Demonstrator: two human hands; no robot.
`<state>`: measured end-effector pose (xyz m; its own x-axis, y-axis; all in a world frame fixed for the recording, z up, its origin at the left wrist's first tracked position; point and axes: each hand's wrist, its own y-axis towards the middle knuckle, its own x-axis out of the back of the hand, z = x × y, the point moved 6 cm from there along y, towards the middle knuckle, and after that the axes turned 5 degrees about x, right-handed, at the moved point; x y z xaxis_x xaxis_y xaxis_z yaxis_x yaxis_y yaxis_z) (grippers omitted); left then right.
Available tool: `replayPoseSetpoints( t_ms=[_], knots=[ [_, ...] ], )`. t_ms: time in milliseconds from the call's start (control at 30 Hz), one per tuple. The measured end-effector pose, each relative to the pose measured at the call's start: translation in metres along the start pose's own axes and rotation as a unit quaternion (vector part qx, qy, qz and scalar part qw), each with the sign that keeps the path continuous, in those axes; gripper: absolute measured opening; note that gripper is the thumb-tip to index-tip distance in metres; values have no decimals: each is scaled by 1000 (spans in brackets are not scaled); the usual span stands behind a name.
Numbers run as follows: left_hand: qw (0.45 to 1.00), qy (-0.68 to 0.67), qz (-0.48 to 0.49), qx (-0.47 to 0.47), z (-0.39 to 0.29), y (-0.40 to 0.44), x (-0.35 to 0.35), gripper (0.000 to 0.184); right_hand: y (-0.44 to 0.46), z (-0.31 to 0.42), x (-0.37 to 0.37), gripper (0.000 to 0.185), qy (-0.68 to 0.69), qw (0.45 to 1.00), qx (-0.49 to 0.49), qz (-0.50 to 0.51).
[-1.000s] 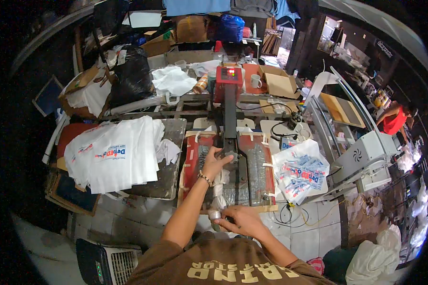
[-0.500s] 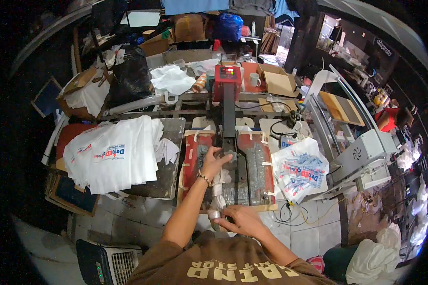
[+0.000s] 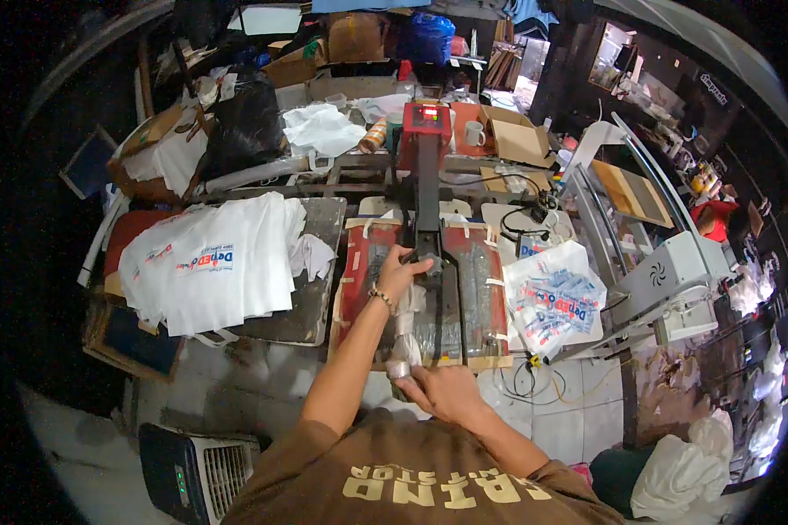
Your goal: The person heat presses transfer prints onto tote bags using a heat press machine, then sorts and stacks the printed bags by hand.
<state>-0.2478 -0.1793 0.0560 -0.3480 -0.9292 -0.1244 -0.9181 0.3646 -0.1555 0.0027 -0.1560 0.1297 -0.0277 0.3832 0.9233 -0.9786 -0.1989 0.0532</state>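
A heat press (image 3: 426, 188) with a red control box stands before me, its dark arm running towards me over the platen. My left hand (image 3: 400, 278) grips the front part of the arm, thumb stretched across it and the other fingers partly hidden. From there the press handle (image 3: 404, 337), wrapped in pale cloth and tape, reaches towards my body. My right hand (image 3: 451, 394) is closed at the near end of this handle, thumb against its taped tip. Red and grey taped covering (image 3: 486, 297) shows on the platen at both sides of the arm.
White printed bags (image 3: 210, 267) lie stacked on a board at left. More printed bags (image 3: 556, 297) rest at right, beside a grey machine (image 3: 674, 271). Behind stand a mug (image 3: 474, 133) and an open carton (image 3: 521, 136). Cables (image 3: 530, 385) hang down at right.
My view has tilted slightly, so the scene sits a little higher. My right hand's fingers have curled more closely at the handle's end. My left hand keeps its place on the press.
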Motion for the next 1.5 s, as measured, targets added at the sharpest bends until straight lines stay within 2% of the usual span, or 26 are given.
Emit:
replayPoseSetpoints(
  t_ms=[100, 200, 333, 400, 467, 533, 567, 633, 667, 700, 733, 767, 833, 900, 933, 967, 1067, 1100, 1167, 1200, 1300, 1367, 1400, 1433, 1467, 1500],
  knots=[
    [1000, 0, -8, 17, -4, -3, -2, 48, 1, 2, 7, 52, -11, 997, 64, -52],
    [977, 205, -12, -59, -29, 8, 1, 51, 1, 26, 65, 53, -36, 997, 43, -57],
    [992, 119, 34, 33, -99, -23, 0, 45, 4, 61, 163, 50, -70, 991, 66, -92],
    [993, 70, 68, -65, -124, -42, 12, 40, 5, 74, 207, 45, -90, 983, 85, -133],
    [968, 106, -24, -226, -153, -79, 40, 38, 13, 87, 253, 44, -135, 945, 136, -264],
    [968, -19, -40, -246, -164, -122, 76, 30, 23, 99, 300, 43, -195, 852, 194, -445],
    [953, 34, -131, -270, -176, -158, 96, 17, 33, 97, 322, 30, -277, 842, 134, -444],
    [919, 15, -198, -341, -171, -195, 133, 18, 63, 88, 369, 35, -254, 816, 151, -496],
    [910, 14, -231, -344, -156, -197, 151, 17, 67, 117, 398, 48, -118, 931, 83, -334],
    [910, 13, -231, -344, -134, -191, 163, 17, 89, 105, 413, 46, -232, 847, 120, -463],
    [939, 68, -236, -241, -99, -173, 175, 16, 125, 84, 434, 45, -337, 730, 152, -574],
    [954, 121, -238, -133, -59, -159, 185, 16, 156, 62, 461, 46, -379, 710, 135, -577],
    [964, 226, -69, -124, 0, -134, 165, 18, 189, 48, 491, 46, -420, 689, 124, -577],
    [922, 361, -65, -127, 38, -126, 143, 29, 224, 62, 501, 46, -477, 712, 124, -501],
    [890, 396, -115, -196, 48, -121, 135, 33, 234, 51, 518, 48, -315, 769, 53, -554],
    [850, 427, -163, -260, 59, -119, 127, 37, 244, 50, 517, 48, -313, 770, 59, -552],
    [813, 502, -244, -167, 52, -103, 110, 41, 288, -8, 559, 61, -614, 608, 133, -485],
    [816, 499, -242, -164, 53, -100, 110, 41, 291, 1, 556, 61, -616, 610, 135, -480],
    [827, 490, -225, -160, 54, -91, 105, 34, 272, 12, 563, 69, -273, 796, 93, -532],
    [829, 489, -220, -160, 52, -90, 102, 34, 266, 22, 553, 71, -219, 825, 131, -505],
    [840, 474, -232, -130, 48, -84, 103, 22, 221, 63, 491, 64, -223, 845, 193, -447],
    [855, 475, -162, -127, 54, -71, 101, 13, 181, 25, 460, 37, -17, 872, 188, -451],
    [894, 421, -118, -100, 63, -65, 103, 10, 152, 65, 406, 41, -112, 869, 241, -416],
    [890, 423, -134, -99, 54, -67, 108, 10, 132, 35, 366, 42, 0, 939, 134, -317],
    [882, 406, -176, -165, 34, -78, 109, 10, 99, -24, 300, 36, -37, 947, -10, -320],
    [868, 387, -213, -228, 22, -89, 110, 11, 86, 8, 244, 30, 158, 952, 163, -204]
  ],
)
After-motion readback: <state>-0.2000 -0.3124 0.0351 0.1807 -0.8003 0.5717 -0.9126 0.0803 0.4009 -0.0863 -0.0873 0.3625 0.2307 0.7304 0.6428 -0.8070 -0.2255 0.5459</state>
